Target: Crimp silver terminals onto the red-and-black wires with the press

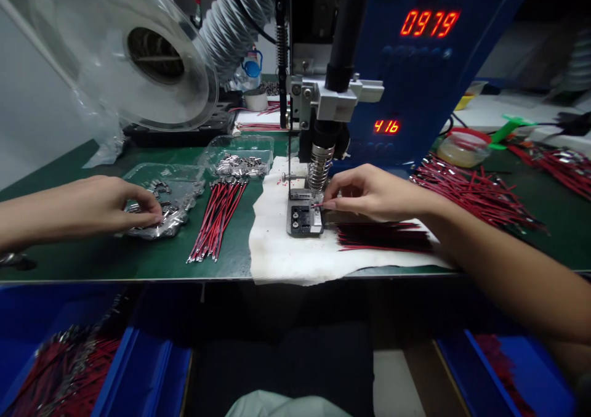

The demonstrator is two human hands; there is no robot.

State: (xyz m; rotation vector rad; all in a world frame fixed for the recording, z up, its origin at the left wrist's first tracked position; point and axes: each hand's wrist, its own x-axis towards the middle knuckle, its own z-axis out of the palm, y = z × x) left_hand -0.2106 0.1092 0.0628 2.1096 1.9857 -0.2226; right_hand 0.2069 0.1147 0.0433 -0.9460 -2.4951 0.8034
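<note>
My left hand (115, 202) is in a clear plastic tray (143, 172) of small silvery metal parts (172, 214). Its thumb and forefinger are pinched together among the parts; what lies between them is hidden. At the soldering machine, my right hand (362, 192) pinches a thin red wire (317, 205), with its end at the small metal jig (302, 217). The machine's spring-wrapped head (322, 161) stands just above the jig. Under my right hand, a bundle of red and black wires (383, 237) lies on a white cloth (272, 254).
Wires with metal ends (217, 220) lie left of the cloth, below a second parts tray (237, 164). A large wire pile (480, 195) is at right. The blue machine housing (392, 90) shows red digits. Blue bins (152, 368) sit below the table edge.
</note>
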